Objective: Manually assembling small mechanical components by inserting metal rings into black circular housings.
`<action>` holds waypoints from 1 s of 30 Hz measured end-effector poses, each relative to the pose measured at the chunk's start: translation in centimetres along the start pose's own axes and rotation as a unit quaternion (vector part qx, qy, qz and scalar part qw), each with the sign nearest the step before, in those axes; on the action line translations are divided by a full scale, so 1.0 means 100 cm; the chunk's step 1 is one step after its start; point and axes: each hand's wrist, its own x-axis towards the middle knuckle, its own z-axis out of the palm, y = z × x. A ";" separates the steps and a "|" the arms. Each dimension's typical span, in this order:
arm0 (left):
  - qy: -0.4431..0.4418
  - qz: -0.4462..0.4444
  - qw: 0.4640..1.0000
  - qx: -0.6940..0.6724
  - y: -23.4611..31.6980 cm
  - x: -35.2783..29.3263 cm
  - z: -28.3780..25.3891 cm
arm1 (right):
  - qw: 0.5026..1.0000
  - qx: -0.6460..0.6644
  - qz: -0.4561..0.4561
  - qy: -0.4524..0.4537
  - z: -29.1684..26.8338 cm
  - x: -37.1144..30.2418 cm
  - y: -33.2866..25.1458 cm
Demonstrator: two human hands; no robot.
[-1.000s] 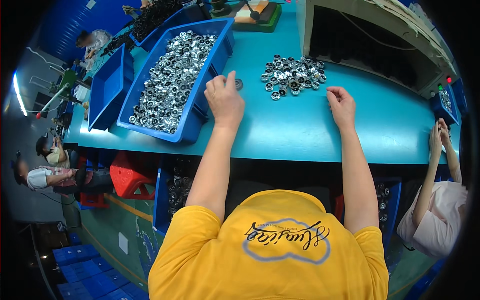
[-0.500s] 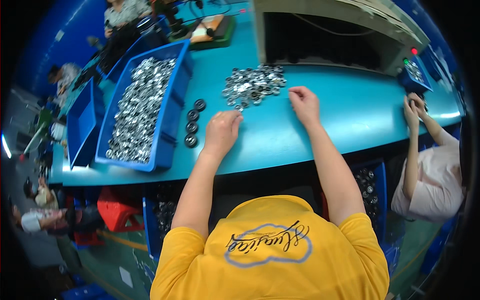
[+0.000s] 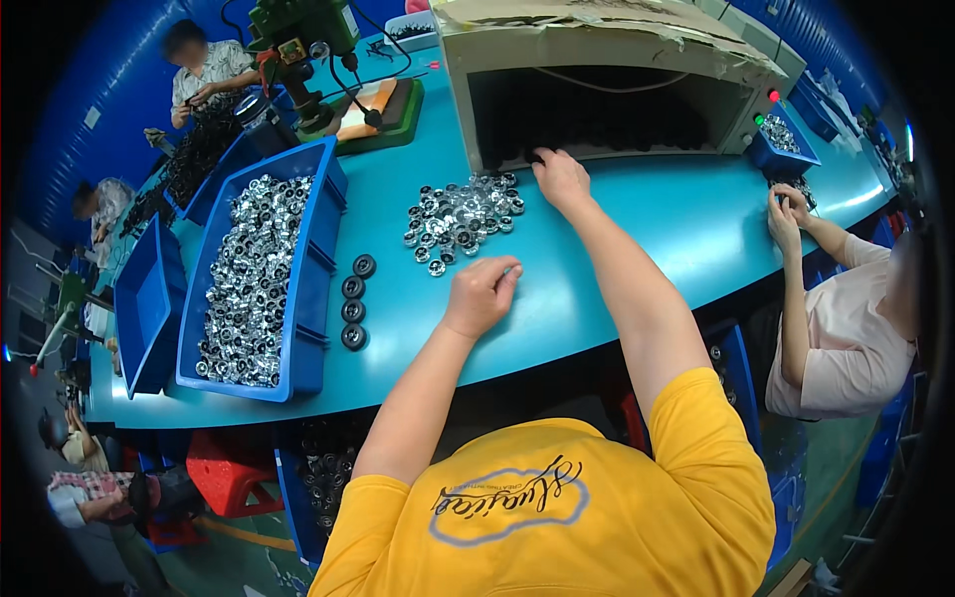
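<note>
My left hand (image 3: 483,297) is closed above the teal table (image 3: 557,298), its fingers curled in. Anything inside it is hidden. My right hand (image 3: 562,180) reaches to the lower lip of a beige box-shaped machine (image 3: 617,50) with a dark opening. Its fingers are bent together at the opening's lower left, against something dark I cannot make out. Between the hands and the machine lies a loose pile of small silver wheel hubs (image 3: 463,224) with dark centres. To the left, several small black wheels (image 3: 353,310) stand in a row.
A blue bin (image 3: 326,274) full of silver hubs stands left, beside another blue bin (image 3: 149,298). A green press (image 3: 303,40) is at the back. At right a co-worker (image 3: 846,328) works near a small blue bin (image 3: 786,154). Red stool (image 3: 229,470) below the table.
My right hand has moved forward from above the table to the machine's opening. The left hand remains closed. The view has shifted, bringing more of the press and machine into sight.
</note>
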 end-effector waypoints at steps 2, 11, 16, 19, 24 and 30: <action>-0.010 0.037 0.999 0.021 -0.003 -0.001 0.002 | 0.999 -0.023 -0.004 -0.023 0.003 0.004 0.006; 0.054 -0.123 0.980 -0.149 -0.015 0.001 -0.003 | 0.843 0.483 0.089 -0.217 -0.046 -0.078 -0.031; 0.063 -0.080 0.983 -0.153 -0.018 0.002 -0.008 | 0.746 0.595 0.096 -0.282 -0.058 -0.124 -0.056; 0.061 -0.112 0.975 -0.185 -0.016 -0.003 -0.010 | 0.739 0.601 0.100 -0.289 -0.053 -0.133 -0.053; 0.032 -0.182 0.947 -0.263 -0.022 -0.009 -0.009 | 0.752 0.601 0.097 -0.252 -0.042 -0.147 -0.048; -0.003 -0.240 0.886 -0.398 -0.025 -0.005 -0.019 | 0.743 0.604 0.078 -0.280 -0.041 -0.147 -0.051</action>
